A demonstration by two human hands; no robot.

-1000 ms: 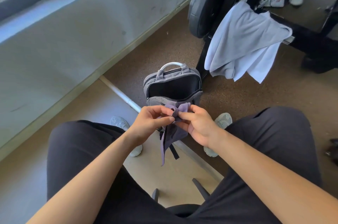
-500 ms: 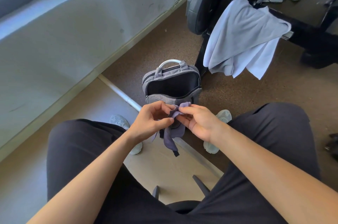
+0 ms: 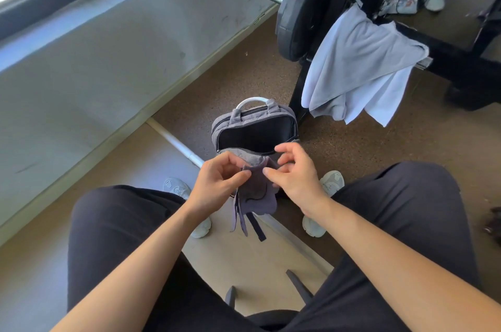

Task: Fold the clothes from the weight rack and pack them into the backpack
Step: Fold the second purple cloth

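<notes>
Your left hand (image 3: 219,182) and right hand (image 3: 296,178) pinch a purple garment (image 3: 256,193). The open backpack (image 3: 271,112) stands just beyond.

Purple-grey cloth (image 3: 256,190), grey backpack (image 3: 254,125) with black inside, pale grey-white clothes (image 3: 360,66), black weight rack (image 3: 444,55).

Since last look: purple garment (image 3: 256,192), earlier bunched tight, now hangs flatter and wider; right hand (image 3: 296,178) has lifted index and middle fingers off it.
</notes>
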